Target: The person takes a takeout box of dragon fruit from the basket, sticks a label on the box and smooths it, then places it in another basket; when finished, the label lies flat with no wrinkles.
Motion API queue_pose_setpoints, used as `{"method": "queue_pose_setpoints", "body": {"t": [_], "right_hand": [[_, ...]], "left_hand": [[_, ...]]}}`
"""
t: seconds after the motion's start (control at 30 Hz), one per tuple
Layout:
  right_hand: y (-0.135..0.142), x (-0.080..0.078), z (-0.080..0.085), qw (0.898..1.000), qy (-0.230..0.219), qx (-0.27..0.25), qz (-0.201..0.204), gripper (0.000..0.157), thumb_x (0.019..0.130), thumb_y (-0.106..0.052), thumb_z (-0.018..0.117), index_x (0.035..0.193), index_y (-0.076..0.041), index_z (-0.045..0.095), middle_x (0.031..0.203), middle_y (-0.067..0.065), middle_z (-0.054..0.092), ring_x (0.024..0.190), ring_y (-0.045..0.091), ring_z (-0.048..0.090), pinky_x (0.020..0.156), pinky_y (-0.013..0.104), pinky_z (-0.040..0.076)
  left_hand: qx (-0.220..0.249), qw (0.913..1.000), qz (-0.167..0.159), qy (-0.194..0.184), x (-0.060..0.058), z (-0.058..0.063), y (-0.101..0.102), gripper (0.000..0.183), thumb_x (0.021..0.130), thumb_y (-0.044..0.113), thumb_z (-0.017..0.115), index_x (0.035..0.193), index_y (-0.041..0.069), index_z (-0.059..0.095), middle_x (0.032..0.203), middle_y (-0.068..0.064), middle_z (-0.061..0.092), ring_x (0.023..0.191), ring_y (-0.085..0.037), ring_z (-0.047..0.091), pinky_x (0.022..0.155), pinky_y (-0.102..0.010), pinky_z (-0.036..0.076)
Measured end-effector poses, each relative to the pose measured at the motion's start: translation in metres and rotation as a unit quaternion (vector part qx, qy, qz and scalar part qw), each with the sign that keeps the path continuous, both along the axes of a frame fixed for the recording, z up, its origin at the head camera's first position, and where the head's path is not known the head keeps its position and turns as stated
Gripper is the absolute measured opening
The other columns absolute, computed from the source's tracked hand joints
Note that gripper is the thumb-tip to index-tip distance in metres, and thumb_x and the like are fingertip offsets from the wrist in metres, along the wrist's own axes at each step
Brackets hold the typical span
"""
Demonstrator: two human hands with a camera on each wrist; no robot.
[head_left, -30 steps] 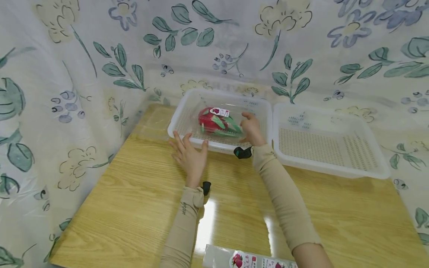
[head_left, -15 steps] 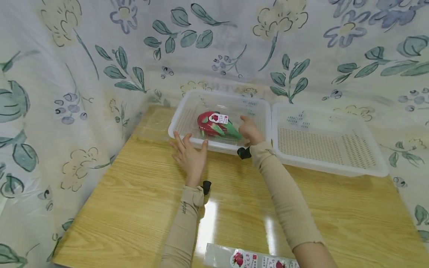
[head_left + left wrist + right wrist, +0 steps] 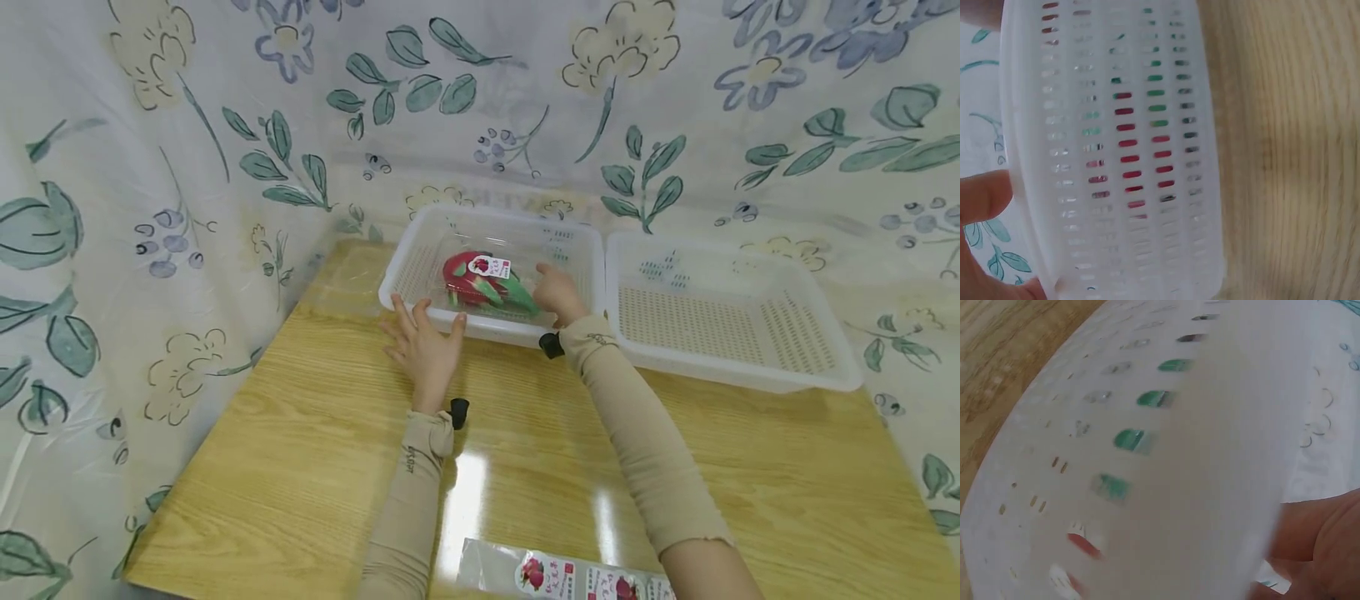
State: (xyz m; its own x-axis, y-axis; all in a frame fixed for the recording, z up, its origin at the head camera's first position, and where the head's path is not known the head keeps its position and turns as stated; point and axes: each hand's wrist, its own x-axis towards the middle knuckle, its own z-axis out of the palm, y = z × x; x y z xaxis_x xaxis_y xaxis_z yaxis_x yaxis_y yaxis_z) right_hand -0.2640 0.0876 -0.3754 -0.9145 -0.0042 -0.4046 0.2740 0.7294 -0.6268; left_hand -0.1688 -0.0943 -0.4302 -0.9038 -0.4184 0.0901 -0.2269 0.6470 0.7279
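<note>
A clear plastic box (image 3: 495, 287) with a red and green dragon fruit (image 3: 467, 275) inside lies in the left white basket (image 3: 416, 225). It bears a white dragon fruit label (image 3: 489, 266). My left hand (image 3: 426, 350) rests on the basket's front left rim, fingers spread; in the left wrist view its fingers (image 3: 985, 195) lie at the rim. My right hand (image 3: 558, 296) reaches over the front rim to the box's right end, index finger pointing left. Its other fingers are largely hidden, so I cannot tell whether they grip the box. The fruit's colours show through the basket's slots (image 3: 1127, 143).
A second white basket (image 3: 697, 333) adjoins on the right. Near me on the wooden table (image 3: 300, 475) lies a strip of dragon fruit labels (image 3: 555, 577). A clear plastic piece (image 3: 348, 275) lies at the back left corner, before the flowered curtain (image 3: 487, 100).
The box in the basket has turned and settled lower, its label now facing me more. My right hand has shifted slightly; my left hand stays at the rim.
</note>
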Motion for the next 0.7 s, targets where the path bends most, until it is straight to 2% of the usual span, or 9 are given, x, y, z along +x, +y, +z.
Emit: {"method": "queue_pose_setpoints", "body": {"t": [0.13,0.23,0.27,0.33,0.4,0.47,0.57,0.63,0.7], "right_hand": [[0.000,-0.001,-0.003,1.000,0.012,0.000,0.000,0.076,0.087,0.011,0.037,0.155,-0.019,0.021,0.162,0.012,0.021,0.131,0.034,0.044,0.074,0.054,0.058],[-0.001,0.000,-0.006,1.000,0.021,0.015,0.009,0.074,0.088,0.009,0.039,0.155,-0.019,0.023,0.160,0.012,0.026,0.098,0.026,0.058,0.064,0.043,0.060],[-0.001,0.001,-0.006,0.999,0.025,0.020,0.013,0.072,0.089,0.008,0.039,0.154,-0.019,0.025,0.159,0.012,0.028,0.082,0.021,0.057,0.060,0.039,0.059],[-0.001,0.002,-0.006,0.998,0.040,0.030,0.027,0.066,0.091,0.004,0.040,0.153,-0.015,0.028,0.157,0.014,0.033,0.059,0.014,0.045,0.053,0.030,0.054],[0.000,0.003,-0.005,0.997,0.061,0.037,0.042,0.059,0.094,0.000,0.042,0.151,-0.010,0.032,0.153,0.016,0.039,0.051,0.010,0.036,0.051,0.025,0.047],[0.002,0.007,0.000,0.994,0.084,0.043,0.058,0.053,0.097,-0.007,0.043,0.149,-0.005,0.035,0.149,0.019,0.043,0.055,0.013,0.043,0.057,0.027,0.046],[0.008,0.013,0.010,0.989,0.110,0.055,0.086,0.051,0.101,-0.018,0.045,0.147,-0.002,0.035,0.149,0.020,0.042,0.091,0.026,0.062,0.082,0.036,0.052],[0.015,0.019,0.018,0.985,0.120,0.059,0.106,0.053,0.102,-0.026,0.044,0.149,-0.004,0.033,0.152,0.021,0.039,0.117,0.034,0.057,0.098,0.045,0.048],[0.024,0.024,0.025,0.979,0.141,0.059,0.131,0.056,0.103,-0.031,0.043,0.151,-0.006,0.029,0.152,0.021,0.038,0.129,0.038,0.050,0.104,0.051,0.044]], "left_hand": [[-0.015,0.9995,-0.007,-0.025,-0.001,0.004,-0.004,0.066,0.088,0.057,0.058,0.139,0.018,0.040,0.165,-0.009,-0.003,0.144,-0.057,-0.002,0.111,-0.075,0.005],[-0.035,0.9980,-0.014,-0.050,0.000,0.005,-0.008,0.068,0.089,0.059,0.056,0.141,0.019,0.039,0.165,-0.011,-0.003,0.143,-0.057,-0.001,0.110,-0.076,0.004],[-0.045,0.9971,-0.018,-0.059,0.000,0.006,-0.010,0.069,0.089,0.060,0.055,0.141,0.019,0.039,0.165,-0.012,-0.002,0.143,-0.058,-0.001,0.109,-0.077,0.004],[-0.069,0.9944,-0.029,-0.075,0.000,0.008,-0.013,0.070,0.089,0.062,0.052,0.142,0.019,0.038,0.164,-0.015,-0.002,0.143,-0.059,0.000,0.108,-0.078,0.004],[-0.094,0.9910,-0.042,-0.086,-0.001,0.012,-0.016,0.071,0.090,0.063,0.051,0.143,0.018,0.037,0.164,-0.017,-0.001,0.142,-0.060,0.001,0.107,-0.079,0.003],[-0.112,0.9877,-0.056,-0.094,-0.002,0.016,-0.019,0.071,0.090,0.061,0.052,0.145,0.017,0.038,0.163,-0.019,0.001,0.142,-0.061,0.003,0.107,-0.079,0.002],[-0.138,0.9826,-0.071,-0.101,-0.005,0.021,-0.022,0.072,0.090,0.058,0.055,0.145,0.015,0.039,0.162,-0.021,0.005,0.142,-0.060,0.005,0.106,-0.080,0.002],[-0.152,0.9792,-0.080,-0.108,-0.006,0.023,-0.023,0.071,0.090,0.056,0.057,0.145,0.014,0.039,0.162,-0.023,0.008,0.142,-0.060,0.005,0.105,-0.080,0.002],[-0.167,0.9759,-0.089,-0.108,-0.008,0.024,-0.024,0.071,0.090,0.056,0.056,0.145,0.013,0.040,0.161,-0.024,0.012,0.142,-0.060,0.005,0.105,-0.081,0.002]]}}
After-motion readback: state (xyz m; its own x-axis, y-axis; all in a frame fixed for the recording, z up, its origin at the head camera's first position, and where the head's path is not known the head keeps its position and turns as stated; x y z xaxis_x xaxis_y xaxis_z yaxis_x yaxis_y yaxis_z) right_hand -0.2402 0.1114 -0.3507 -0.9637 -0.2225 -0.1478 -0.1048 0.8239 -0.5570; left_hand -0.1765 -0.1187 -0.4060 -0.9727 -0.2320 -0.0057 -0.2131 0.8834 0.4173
